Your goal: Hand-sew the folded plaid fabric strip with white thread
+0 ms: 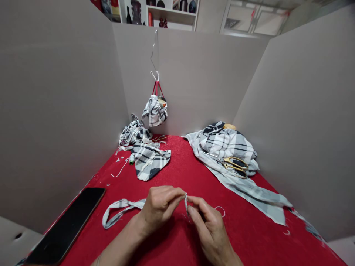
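My left hand [163, 202] and my right hand [206, 221] meet above the middle of the red cloth [177, 166]. Between their fingertips they pinch the end of a narrow fabric strip [186, 202], pale grey and folded thin. Behind my left wrist, a looped length of pale plaid strip [116, 205] lies on the cloth; its link to the pinched end is hidden by the hand. A thin white thread [221, 210] curls just right of my right hand. Whether a needle is in the fingers cannot be made out.
Gold-handled scissors [235, 164] rest on heaped plaid fabric [230, 144] at the right. A cut plaid piece [149, 160], a thread spool [131, 159] and scraps [134, 131] lie left. A phone [69, 221] lies front left. A plaid pouch [155, 111] hangs from a hook.
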Action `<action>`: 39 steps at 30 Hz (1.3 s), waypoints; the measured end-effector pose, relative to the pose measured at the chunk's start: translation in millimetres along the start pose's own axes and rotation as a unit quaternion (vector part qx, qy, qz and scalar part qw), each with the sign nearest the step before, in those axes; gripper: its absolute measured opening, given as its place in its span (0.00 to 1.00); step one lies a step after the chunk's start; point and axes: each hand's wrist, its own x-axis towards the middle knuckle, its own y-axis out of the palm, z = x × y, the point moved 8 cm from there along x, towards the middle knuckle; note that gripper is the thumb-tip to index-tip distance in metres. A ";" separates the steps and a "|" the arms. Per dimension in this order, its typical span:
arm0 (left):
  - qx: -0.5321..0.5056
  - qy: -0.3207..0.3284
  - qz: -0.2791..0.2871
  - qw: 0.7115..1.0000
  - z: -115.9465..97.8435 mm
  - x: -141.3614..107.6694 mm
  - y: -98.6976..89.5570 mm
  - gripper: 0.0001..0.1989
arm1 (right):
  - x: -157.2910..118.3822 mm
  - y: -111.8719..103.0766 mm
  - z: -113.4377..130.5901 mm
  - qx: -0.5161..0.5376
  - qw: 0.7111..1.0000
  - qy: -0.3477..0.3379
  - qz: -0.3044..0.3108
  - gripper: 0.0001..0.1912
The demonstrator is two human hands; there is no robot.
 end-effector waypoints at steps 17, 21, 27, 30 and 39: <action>-0.061 -0.125 0.022 0.990 16.2 -2.4 8.8 0.09 | 5.5 4.7 -25.6 0.250 0.954 0.163 0.012 0.16; -0.092 -0.160 0.017 0.983 20.9 -3.3 10.6 0.08 | 3.1 2.2 -22.0 0.261 0.953 0.152 -0.026 0.23; -0.131 -0.166 0.044 0.976 14.1 -2.5 14.7 0.09 | 10.0 1.7 -16.8 0.278 0.950 0.134 -0.039 0.22; -0.150 -0.181 0.050 0.971 16.8 -3.5 13.2 0.10 | 16.9 0.6 -15.6 0.270 0.951 0.150 -0.011 0.24; -0.263 -0.339 -0.006 0.903 46.9 -13.8 0.4 0.09 | 34.3 -31.6 -15.4 -0.024 0.995 0.093 -0.008 0.18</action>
